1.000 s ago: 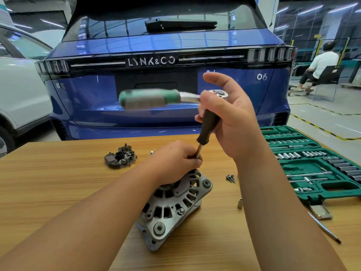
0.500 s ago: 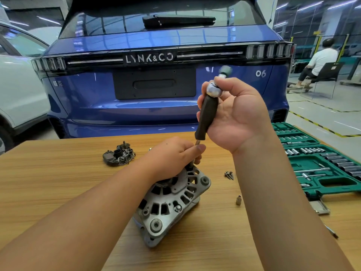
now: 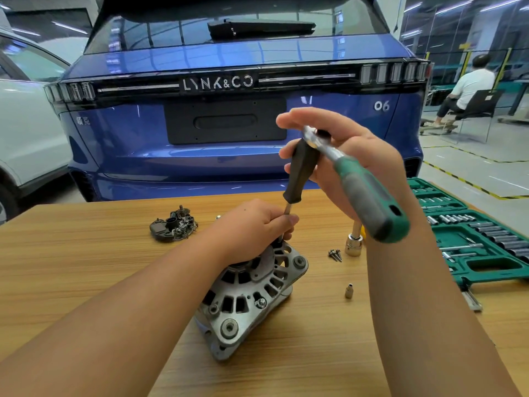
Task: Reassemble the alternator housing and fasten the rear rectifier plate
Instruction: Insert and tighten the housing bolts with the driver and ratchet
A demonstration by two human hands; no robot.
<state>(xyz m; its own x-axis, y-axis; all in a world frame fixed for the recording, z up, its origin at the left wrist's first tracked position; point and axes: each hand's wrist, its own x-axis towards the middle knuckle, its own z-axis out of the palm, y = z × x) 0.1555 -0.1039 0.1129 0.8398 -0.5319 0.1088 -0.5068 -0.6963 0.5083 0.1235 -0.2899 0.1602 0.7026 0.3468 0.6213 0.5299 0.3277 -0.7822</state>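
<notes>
Left hand (image 3: 257, 224) fingers pinch driver shaft atop alternator housing (image 3: 252, 293); right hand (image 3: 352, 164) grips ratchet (image 3: 357, 181), seemingly driver handle too.

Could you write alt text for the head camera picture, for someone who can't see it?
A person's right hand holds a green-handled ratchet atop a black-handled driver, while the left hand steadies its shaft on an alternator housing lying on a wooden table. A green socket set, loose screws and a blue car lie beyond.
</notes>
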